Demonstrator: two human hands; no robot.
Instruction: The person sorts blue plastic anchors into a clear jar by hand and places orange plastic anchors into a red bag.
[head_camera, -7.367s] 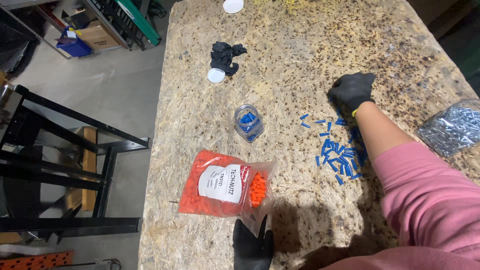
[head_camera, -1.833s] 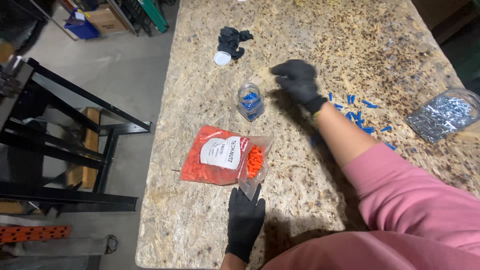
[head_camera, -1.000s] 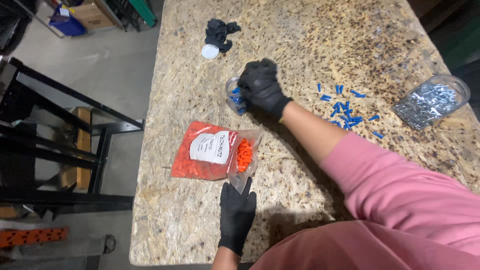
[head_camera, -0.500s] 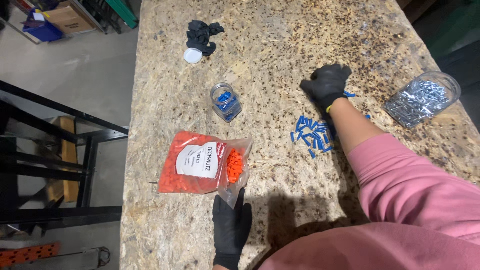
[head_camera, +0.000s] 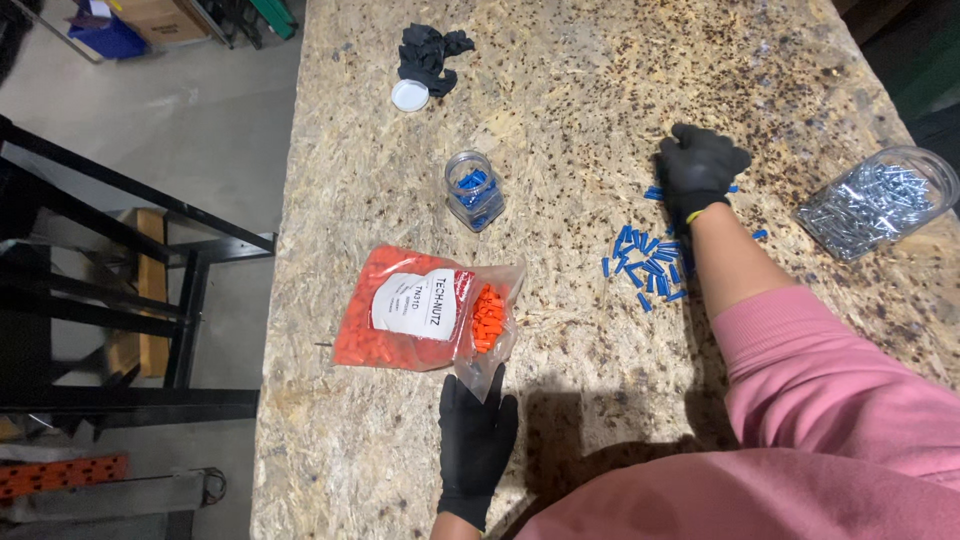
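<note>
Tabletop (head_camera: 560, 90): a broad speckled chipboard slab that fills most of my view, its left edge running down beside a grey concrete floor (head_camera: 200, 130).
Room: a black metal frame (head_camera: 120, 250) stands on the floor at my left; a cardboard box (head_camera: 150, 12) and a blue bin (head_camera: 105, 35) sit in the far left corner.
Orange bag (head_camera: 420, 310): a clear plastic bag packed with small orange pieces, lying flat near my side of the tabletop, with a white rectangular label on its top face and its open mouth towards me.
My left hand (head_camera: 475, 445): in a black glove, laid flat with fingers together, fingertips touching the bag's mouth.
Screw jar (head_camera: 875, 200): a clear jar of silvery metal pieces lying on its side at the far right.
My right hand (head_camera: 698, 168): in a black glove, fingers curled down onto the scattered blue pieces (head_camera: 645, 265); I cannot tell whether it pinches any.
Small jar (head_camera: 474, 190): clear, upright, open, partly filled with blue pieces, well left of my right hand.
Black glove (head_camera: 430, 55): crumpled at the far end, a white lid (head_camera: 409, 95) just beside it.
</note>
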